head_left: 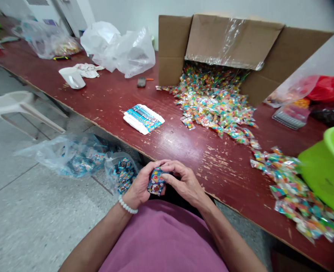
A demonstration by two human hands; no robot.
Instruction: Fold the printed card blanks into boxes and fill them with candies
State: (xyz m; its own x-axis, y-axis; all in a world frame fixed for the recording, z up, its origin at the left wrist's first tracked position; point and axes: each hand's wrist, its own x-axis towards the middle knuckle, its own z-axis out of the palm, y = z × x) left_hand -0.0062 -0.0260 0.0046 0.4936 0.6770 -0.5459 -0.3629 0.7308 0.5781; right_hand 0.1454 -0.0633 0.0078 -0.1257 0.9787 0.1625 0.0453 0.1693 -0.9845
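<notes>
Both hands meet in front of my body, close to the table's front edge. A small blue printed candy packet [156,182] is between them. My left hand [141,184], with a pale bead bracelet on the wrist, wraps round the packet from the left. From the right, my right hand [185,183] pinches its upper edge with thumb and fingers. To the left below the table, a clear bag [124,174] holds several similar blue packets. On the table ahead lies a flat blue and white printed packaging sheet [144,118].
Many clear candy sachets [212,109] spill from an open cardboard box [235,39] onto the dark red table [113,102]. A green basin [322,166] stands at right beside more sachets. Further left are a white cup [72,78], plastic bags [124,49] and a white stool [16,102].
</notes>
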